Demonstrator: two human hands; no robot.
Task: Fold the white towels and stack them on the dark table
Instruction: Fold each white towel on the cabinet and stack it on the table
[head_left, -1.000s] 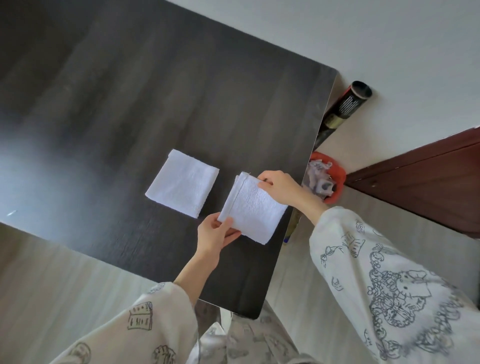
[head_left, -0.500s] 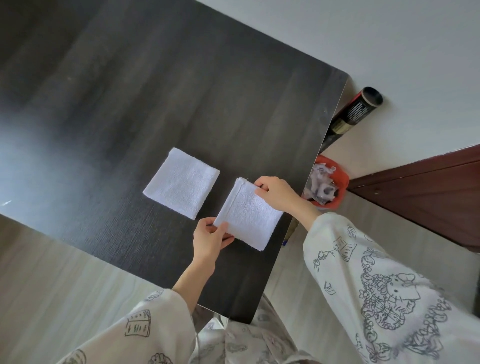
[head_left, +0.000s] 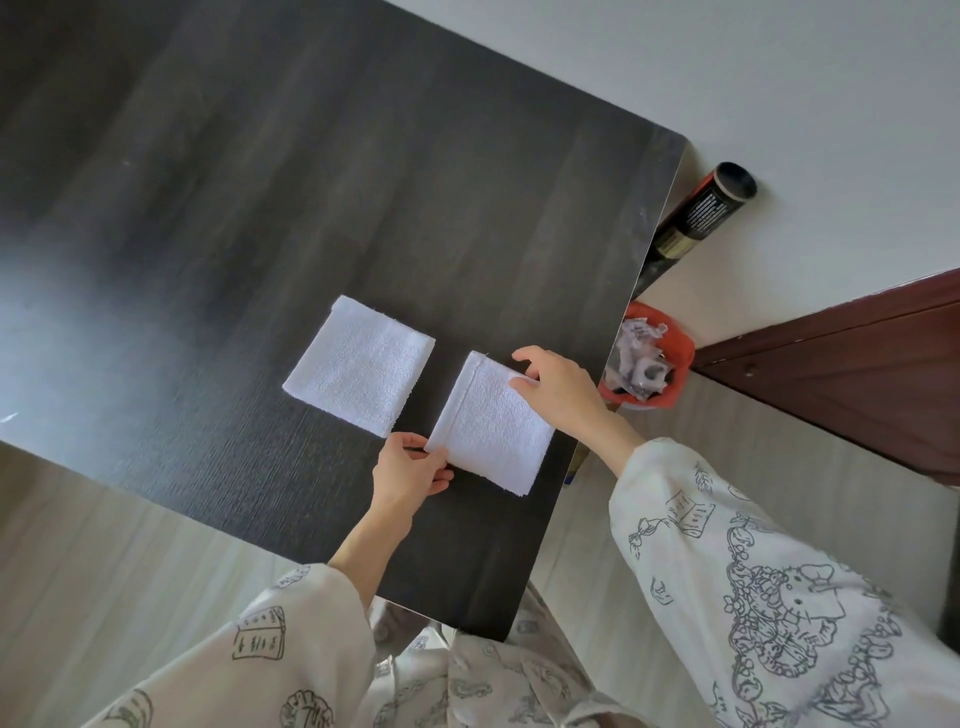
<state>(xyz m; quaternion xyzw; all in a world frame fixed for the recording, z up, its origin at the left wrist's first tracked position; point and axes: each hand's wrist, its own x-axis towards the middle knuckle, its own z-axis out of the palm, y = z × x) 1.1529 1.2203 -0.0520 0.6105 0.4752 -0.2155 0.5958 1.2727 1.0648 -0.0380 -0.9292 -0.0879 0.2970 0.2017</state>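
Observation:
Two folded white towels lie side by side on the dark table (head_left: 311, 182). The left towel (head_left: 358, 364) lies flat and untouched. The right towel (head_left: 493, 426) sits near the table's right edge, with both hands on it. My left hand (head_left: 410, 470) pinches its near left corner between thumb and fingers. My right hand (head_left: 558, 389) grips its far right corner, and a bit of cloth shows between the fingers.
Past the table's right edge, a red bin (head_left: 649, 364) holding crumpled rubbish stands on the floor. A black tube (head_left: 696, 218) leans against the white wall behind it. A dark brown wooden panel (head_left: 857, 364) runs along the right. Patterned sleeves fill the bottom.
The right towel has come down flatter on the table under both hands. The view has shifted slightly; the left towel has not moved.

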